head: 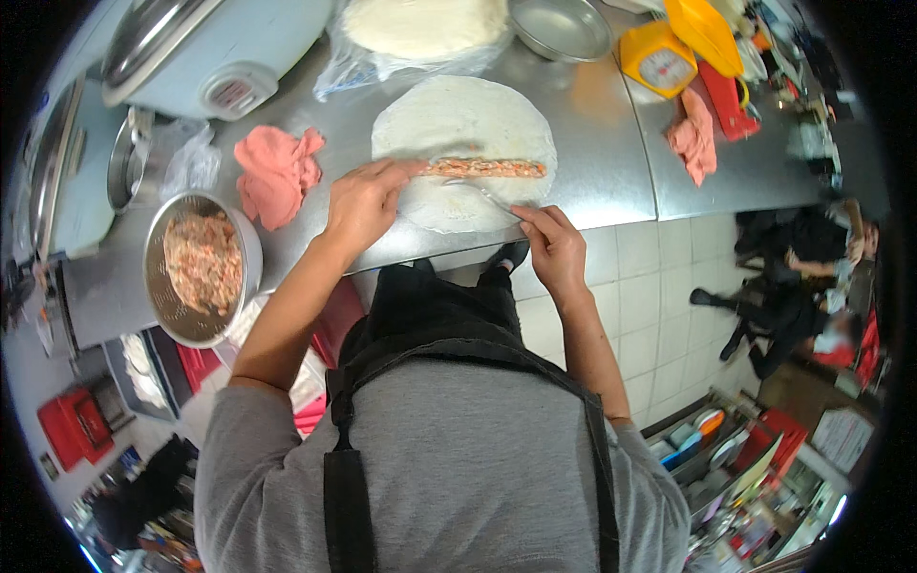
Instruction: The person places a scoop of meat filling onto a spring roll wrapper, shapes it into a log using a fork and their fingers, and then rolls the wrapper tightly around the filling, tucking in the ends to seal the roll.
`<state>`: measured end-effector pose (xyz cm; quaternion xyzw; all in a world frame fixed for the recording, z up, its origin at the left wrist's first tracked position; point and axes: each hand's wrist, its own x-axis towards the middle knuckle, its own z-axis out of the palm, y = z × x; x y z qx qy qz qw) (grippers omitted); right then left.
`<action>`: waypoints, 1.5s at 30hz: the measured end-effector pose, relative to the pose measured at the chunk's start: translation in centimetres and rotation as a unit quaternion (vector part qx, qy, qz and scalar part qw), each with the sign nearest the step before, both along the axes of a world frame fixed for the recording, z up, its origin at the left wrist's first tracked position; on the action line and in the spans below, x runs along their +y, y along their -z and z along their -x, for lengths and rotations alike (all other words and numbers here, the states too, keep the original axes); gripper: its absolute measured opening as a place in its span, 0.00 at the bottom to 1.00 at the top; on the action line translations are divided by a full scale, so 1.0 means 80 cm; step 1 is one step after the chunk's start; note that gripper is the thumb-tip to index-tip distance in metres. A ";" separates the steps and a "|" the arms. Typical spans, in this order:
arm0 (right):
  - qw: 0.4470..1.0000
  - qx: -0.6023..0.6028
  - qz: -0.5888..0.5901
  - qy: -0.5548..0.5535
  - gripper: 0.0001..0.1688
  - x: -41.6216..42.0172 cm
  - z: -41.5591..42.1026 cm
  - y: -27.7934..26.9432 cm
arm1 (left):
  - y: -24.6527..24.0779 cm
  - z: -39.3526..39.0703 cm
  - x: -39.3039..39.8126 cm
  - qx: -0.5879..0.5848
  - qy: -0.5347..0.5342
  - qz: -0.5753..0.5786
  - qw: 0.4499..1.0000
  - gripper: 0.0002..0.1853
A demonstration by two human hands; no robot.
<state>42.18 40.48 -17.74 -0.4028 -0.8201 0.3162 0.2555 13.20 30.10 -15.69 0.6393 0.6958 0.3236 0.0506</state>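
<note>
A round, thin white wrapper sheet lies flat on the steel worktable. Across it runs a narrow strip of chopped orange-and-pale filling. My left hand rests at the sheet's left side, its fingertips at the left end of the strip. Between the fingers of my right hand is the handle of a metal spoon, whose head lies over the sheet just below the filling. Whether my left fingers pinch anything cannot be made out. A perforated metal bowl of chopped filling stands left of my left forearm.
Behind the sheet are a stack of pale wrappers on plastic and a metal bowl. Pink cloths lie to both sides. A yellow scale stands right, a large cooker left. Seated people are at far right.
</note>
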 end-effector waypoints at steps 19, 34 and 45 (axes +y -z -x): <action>0.998 -0.018 0.016 -0.049 0.17 -0.014 0.020 -0.013 | -0.017 0.036 -0.050 -0.066 -0.037 0.073 0.994 0.17; 0.999 0.018 0.005 0.036 0.16 -0.006 -0.014 -0.014 | -0.028 0.017 -0.057 -0.021 -0.003 0.050 0.999 0.19; 0.999 0.008 0.030 -0.020 0.15 -0.031 0.005 -0.018 | -0.031 0.027 -0.055 0.002 -0.008 0.043 0.999 0.19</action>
